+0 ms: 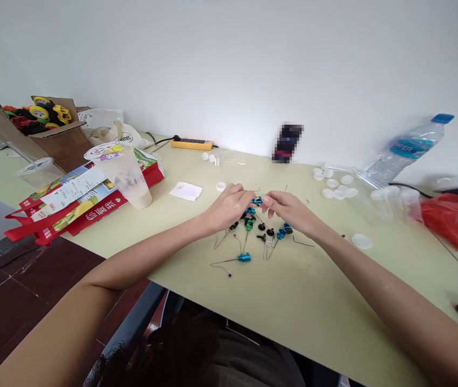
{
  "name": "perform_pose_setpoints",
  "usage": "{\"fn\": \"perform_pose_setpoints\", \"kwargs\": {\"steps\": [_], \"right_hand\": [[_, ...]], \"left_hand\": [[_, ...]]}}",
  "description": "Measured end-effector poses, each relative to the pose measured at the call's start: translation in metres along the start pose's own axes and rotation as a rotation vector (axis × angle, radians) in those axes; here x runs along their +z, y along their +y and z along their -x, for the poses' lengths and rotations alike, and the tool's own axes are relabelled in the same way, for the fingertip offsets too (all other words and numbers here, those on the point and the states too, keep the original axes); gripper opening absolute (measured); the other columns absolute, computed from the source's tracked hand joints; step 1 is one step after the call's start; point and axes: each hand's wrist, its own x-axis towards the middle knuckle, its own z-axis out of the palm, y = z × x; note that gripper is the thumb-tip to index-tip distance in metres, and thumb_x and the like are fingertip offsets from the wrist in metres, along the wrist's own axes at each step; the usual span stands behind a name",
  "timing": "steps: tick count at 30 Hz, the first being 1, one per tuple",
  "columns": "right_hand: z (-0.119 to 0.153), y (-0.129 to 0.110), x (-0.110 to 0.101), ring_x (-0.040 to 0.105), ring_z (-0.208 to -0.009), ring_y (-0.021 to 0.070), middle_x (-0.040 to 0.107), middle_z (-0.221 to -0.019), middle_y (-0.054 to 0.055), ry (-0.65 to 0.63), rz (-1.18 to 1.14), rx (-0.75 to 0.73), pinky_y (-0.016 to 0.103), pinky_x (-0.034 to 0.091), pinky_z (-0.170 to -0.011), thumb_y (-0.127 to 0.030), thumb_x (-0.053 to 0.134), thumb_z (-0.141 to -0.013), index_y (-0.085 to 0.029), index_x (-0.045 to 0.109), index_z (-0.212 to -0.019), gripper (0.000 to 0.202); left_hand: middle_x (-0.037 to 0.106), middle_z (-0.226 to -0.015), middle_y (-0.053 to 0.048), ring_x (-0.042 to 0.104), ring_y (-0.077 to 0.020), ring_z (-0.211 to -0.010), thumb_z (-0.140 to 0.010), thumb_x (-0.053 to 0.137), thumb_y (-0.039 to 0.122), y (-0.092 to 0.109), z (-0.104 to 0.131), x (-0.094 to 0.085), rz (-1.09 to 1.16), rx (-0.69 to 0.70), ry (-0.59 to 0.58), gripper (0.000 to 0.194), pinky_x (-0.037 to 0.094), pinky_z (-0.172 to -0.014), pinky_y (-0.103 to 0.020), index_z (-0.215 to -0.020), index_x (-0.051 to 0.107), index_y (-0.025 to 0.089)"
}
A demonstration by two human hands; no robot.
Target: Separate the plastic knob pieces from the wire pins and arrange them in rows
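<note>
Both hands meet over the middle of the table around a small blue metallic part (256,200). My left hand (231,207) has its fingers closed on the part's left side. My right hand (287,209) pinches its right end between thumb and finger. Just below lie several small parts with bent wires: a green metallic piece (249,224), a blue piece with a bent wire (244,258) nearer the front edge, and another blue piece (281,234) to the right. Black round knobs (270,232) and L-shaped hex keys (303,242) lie among them. My fingers hide some of the pile.
A drink cup (126,174) and red bag (95,215) stand left, before a toy-filled cardboard box (57,142). A power strip (191,144) and blurred phone-like screen (288,143) are at the wall. White discs (339,192), a water bottle (409,148) and red plastic (454,220) lie right.
</note>
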Motion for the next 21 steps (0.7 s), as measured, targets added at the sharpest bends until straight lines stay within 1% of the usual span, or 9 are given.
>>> {"fn": "perform_pose_setpoints", "kwargs": {"steps": [2, 6, 8, 11, 13, 16, 17, 19, 21], "right_hand": [[-0.0005, -0.0002, 0.0013, 0.058, -0.082, 0.0179, 0.062, -0.094, 0.006, -0.031, -0.051, -0.046, 0.034, 0.046, -0.075, -0.051, 0.045, -0.088, -0.020, 0.056, -0.086, 0.033], [0.0010, -0.0018, -0.0010, 0.056, -0.098, 0.0188, 0.052, -0.126, 0.005, 0.038, -0.138, -0.061, 0.033, 0.046, -0.081, -0.048, 0.063, -0.077, -0.027, 0.051, -0.113, 0.043], [0.0015, -0.0015, -0.0020, 0.059, -0.086, 0.0180, 0.061, -0.109, 0.006, 0.046, -0.108, -0.005, 0.034, 0.046, -0.079, -0.053, 0.053, -0.083, -0.022, 0.057, -0.101, 0.036], [0.0017, -0.0015, -0.0025, 0.058, -0.076, 0.0180, 0.064, -0.083, 0.006, 0.020, -0.086, -0.028, 0.035, 0.046, -0.077, -0.056, 0.038, -0.089, -0.019, 0.058, -0.081, 0.043], [0.0019, -0.0029, -0.0038, 0.058, -0.089, 0.0198, 0.064, -0.100, 0.007, 0.036, -0.100, -0.088, 0.035, 0.047, -0.080, -0.054, 0.048, -0.086, -0.022, 0.058, -0.094, 0.035], [0.0021, -0.0052, -0.0069, 0.056, -0.104, 0.0208, 0.051, -0.131, 0.005, 0.110, -0.099, -0.104, 0.033, 0.048, -0.081, -0.049, 0.062, -0.077, -0.029, 0.052, -0.115, 0.044], [0.0020, -0.0054, -0.0076, 0.057, -0.100, 0.0206, 0.053, -0.129, 0.006, 0.123, -0.074, -0.080, 0.033, 0.048, -0.079, -0.050, 0.061, -0.078, -0.028, 0.054, -0.113, 0.042], [0.0017, -0.0050, -0.0083, 0.061, -0.085, 0.0195, 0.064, -0.106, 0.006, 0.098, -0.008, -0.019, 0.034, 0.048, -0.075, -0.053, 0.054, -0.082, -0.022, 0.061, -0.093, 0.034], [0.0016, -0.0040, -0.0086, 0.061, -0.077, 0.0187, 0.066, -0.088, 0.005, 0.047, 0.019, -0.009, 0.035, 0.047, -0.073, -0.053, 0.049, -0.084, -0.020, 0.061, -0.080, 0.035]], "left_hand": [[0.064, -0.078, -0.007, 0.048, -0.0192, -0.075, -0.097, 0.032, 0.023, -0.0005, 0.0002, -0.0010, -0.010, 0.003, 0.006, 0.024, 0.036, -0.069, -0.031, -0.092, 0.053, 0.014], [0.063, -0.076, -0.008, 0.049, -0.0199, -0.076, -0.098, 0.032, 0.024, -0.0017, 0.0006, -0.0026, -0.010, -0.035, 0.001, 0.024, 0.036, -0.069, -0.031, -0.093, 0.053, 0.014], [0.063, -0.076, -0.008, 0.049, -0.0198, -0.075, -0.098, 0.030, 0.024, -0.0019, 0.0012, -0.0018, -0.016, -0.015, -0.001, 0.025, 0.036, -0.070, -0.032, -0.092, 0.053, 0.014], [0.063, -0.078, -0.008, 0.049, -0.0197, -0.075, -0.098, 0.030, 0.023, -0.0024, 0.0025, 0.0006, -0.031, 0.019, -0.001, 0.025, 0.036, -0.071, -0.032, -0.092, 0.052, 0.015], [0.063, -0.077, -0.008, 0.049, -0.0199, -0.076, -0.098, 0.030, 0.024, -0.0030, 0.0030, 0.0017, -0.036, 0.008, -0.002, 0.024, 0.036, -0.071, -0.032, -0.092, 0.052, 0.015], [0.062, -0.075, -0.007, 0.049, -0.0203, -0.076, -0.098, 0.031, 0.024, -0.0030, 0.0025, 0.0021, -0.029, -0.009, -0.008, 0.024, 0.035, -0.069, -0.031, -0.092, 0.051, 0.015], [0.062, -0.074, -0.007, 0.048, -0.0202, -0.075, -0.098, 0.031, 0.024, -0.0025, 0.0022, 0.0021, -0.029, -0.002, -0.011, 0.023, 0.035, -0.069, -0.031, -0.092, 0.051, 0.015], [0.062, -0.074, -0.007, 0.048, -0.0198, -0.075, -0.098, 0.032, 0.023, -0.0016, 0.0016, 0.0020, -0.037, 0.026, -0.011, 0.023, 0.034, -0.068, -0.031, -0.092, 0.052, 0.015], [0.062, -0.076, -0.007, 0.048, -0.0196, -0.075, -0.097, 0.032, 0.023, -0.0012, 0.0016, 0.0022, -0.047, 0.044, -0.004, 0.022, 0.034, -0.069, -0.031, -0.091, 0.052, 0.014]]}}
